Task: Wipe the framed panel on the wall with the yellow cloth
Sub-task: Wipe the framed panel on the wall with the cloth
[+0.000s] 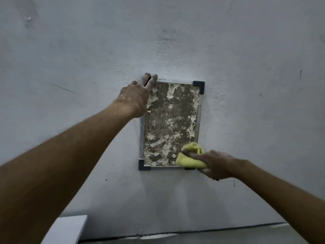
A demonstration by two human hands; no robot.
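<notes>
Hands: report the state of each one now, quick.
Left hand: open, straight fingers resting on the grey-framed mottled panel's top-left corner.
Right hand: gripping the crumpled yellow cloth at the panel's lower-right corner.

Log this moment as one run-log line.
left hand: rests on panel top-left | right hand: grips cloth at bottom-right | panel: mottled
</notes>
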